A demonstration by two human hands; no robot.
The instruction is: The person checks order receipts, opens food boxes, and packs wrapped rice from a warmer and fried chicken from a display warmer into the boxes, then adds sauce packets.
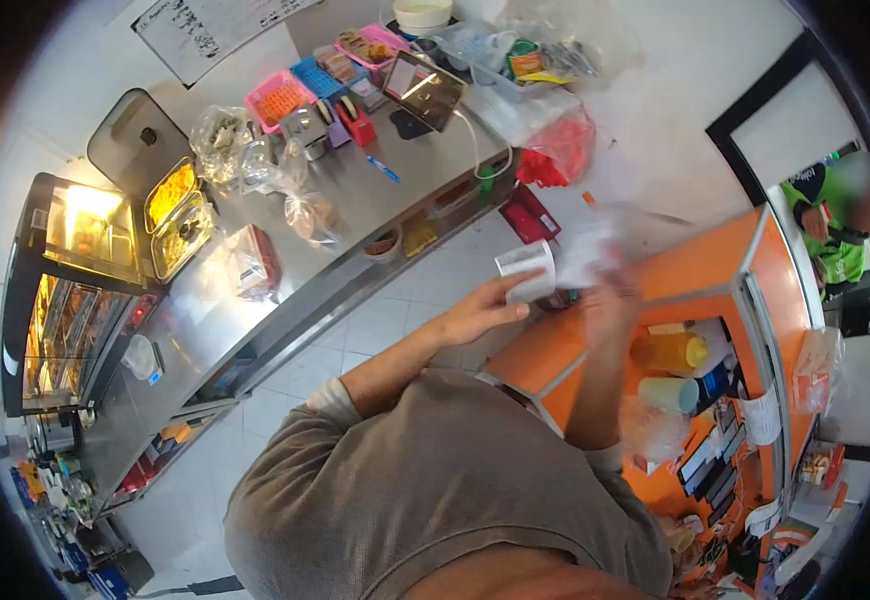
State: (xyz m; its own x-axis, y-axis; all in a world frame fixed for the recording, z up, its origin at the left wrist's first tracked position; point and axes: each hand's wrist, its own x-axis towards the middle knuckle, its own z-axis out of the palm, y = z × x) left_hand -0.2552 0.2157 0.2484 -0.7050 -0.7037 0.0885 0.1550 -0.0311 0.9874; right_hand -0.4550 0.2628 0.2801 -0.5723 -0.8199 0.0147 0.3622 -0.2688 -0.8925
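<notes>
My left hand (480,310) is closed around a white cup (525,272), tilted on its side with its wide end toward the upper left. Close beside it, my right hand (610,295) is smeared by motion. A white, paper-like thing (587,252) is in its fingers, too blurred to name exactly. The two hands are apart, above the near end of an orange counter (695,255). Behind the cup, a dark red box-like thing (530,215) lies lower down.
A steel counter (345,185) on the left bears a lit food warmer (80,230), food trays (180,235), plastic bags (310,215) and a tablet (423,90). Orange shelves on the right hold a yellow bottle (670,352). A person in a green jacket (835,220) stands beyond.
</notes>
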